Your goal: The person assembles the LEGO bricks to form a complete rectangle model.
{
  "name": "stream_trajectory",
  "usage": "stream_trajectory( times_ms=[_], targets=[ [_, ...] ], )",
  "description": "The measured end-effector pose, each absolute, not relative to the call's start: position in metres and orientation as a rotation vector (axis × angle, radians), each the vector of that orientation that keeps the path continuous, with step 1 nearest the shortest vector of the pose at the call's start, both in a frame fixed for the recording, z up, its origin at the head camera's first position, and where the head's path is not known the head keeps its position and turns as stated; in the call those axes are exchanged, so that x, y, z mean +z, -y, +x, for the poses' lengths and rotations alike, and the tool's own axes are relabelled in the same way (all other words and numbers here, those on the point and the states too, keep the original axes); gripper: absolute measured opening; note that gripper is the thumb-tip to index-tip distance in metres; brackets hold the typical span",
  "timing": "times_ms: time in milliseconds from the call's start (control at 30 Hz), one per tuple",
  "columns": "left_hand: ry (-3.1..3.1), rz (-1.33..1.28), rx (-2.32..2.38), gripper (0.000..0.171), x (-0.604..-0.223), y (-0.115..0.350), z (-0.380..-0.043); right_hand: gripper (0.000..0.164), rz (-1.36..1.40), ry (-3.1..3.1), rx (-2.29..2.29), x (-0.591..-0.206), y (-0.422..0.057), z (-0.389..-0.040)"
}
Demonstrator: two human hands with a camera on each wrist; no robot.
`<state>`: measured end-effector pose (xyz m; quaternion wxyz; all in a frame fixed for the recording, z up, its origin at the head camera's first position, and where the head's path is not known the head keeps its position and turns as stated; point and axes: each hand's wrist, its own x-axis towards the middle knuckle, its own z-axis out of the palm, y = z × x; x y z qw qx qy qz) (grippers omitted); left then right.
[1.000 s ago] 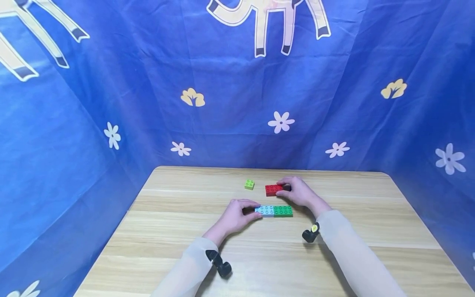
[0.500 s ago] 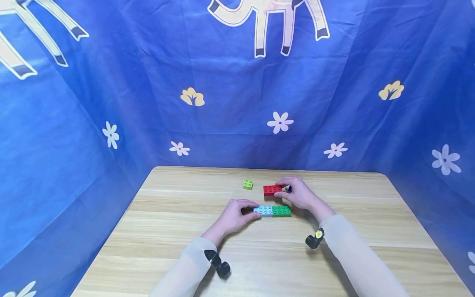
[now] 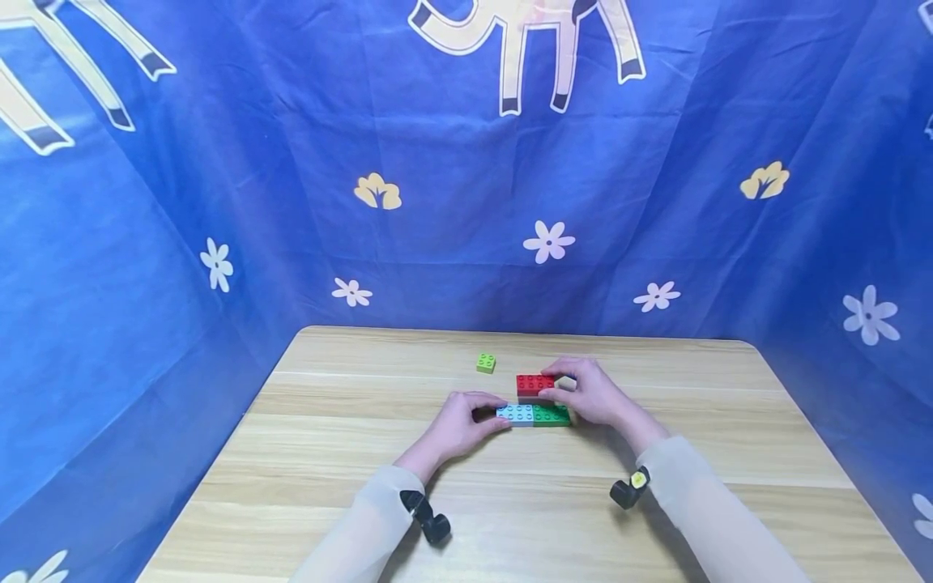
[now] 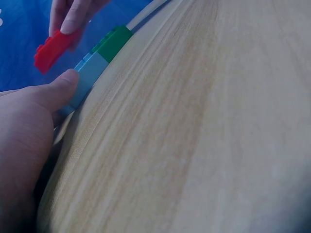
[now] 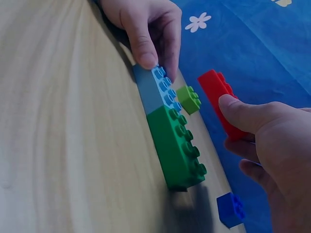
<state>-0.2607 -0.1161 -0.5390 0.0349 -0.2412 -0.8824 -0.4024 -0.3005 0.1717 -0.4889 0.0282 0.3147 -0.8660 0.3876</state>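
Five toy bricks are noted with two hands at a wood-grain counter point(image 3: 328, 437), listed left to right. The left hand point(image 3: 455, 425) has its thumb on the near side and its fingers on the far side of the light-blue brick, pinching that brick's left end. The lime brick point(image 3: 485, 363), square in outline, sits studs up near the counter's far edge, well apart from both hands. The light-blue brick point(image 3: 515, 416) lies on the counter, studs up, long axis left to right, roughly parallel to the far edge. The red brick point(image 3: 534, 383) is held above the counter, studs up, on the far side of the light-blue and green pair; its long axis also runs left to right, its free end pointing left. The green brick point(image 3: 548, 416) abuts the light-blue brick end to end, on the same line, its outer end pointing right. The blue brick point(image 5: 230, 210), mostly hidden in the head view, stands near the far edge. The right hand point(image 3: 590, 394) pinches the red brick's right end between thumb and fingers.
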Motion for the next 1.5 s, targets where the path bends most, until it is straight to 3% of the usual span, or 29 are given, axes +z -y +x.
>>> stream_trajectory(
  times_ms=[633, 1500],
  targets=[
    [2.719, -0.742, -1.204, 0.038, -0.538, 0.116, -0.260, 0.030, 1.042, 2.611, 1.292, -0.506, -0.172, -0.284],
    [2.715, -0.731, -1.240, 0.038, -0.539, 0.115, -0.259, 0.034, 1.042, 2.605, 1.204, -0.518, -0.172, -0.276]
  ],
)
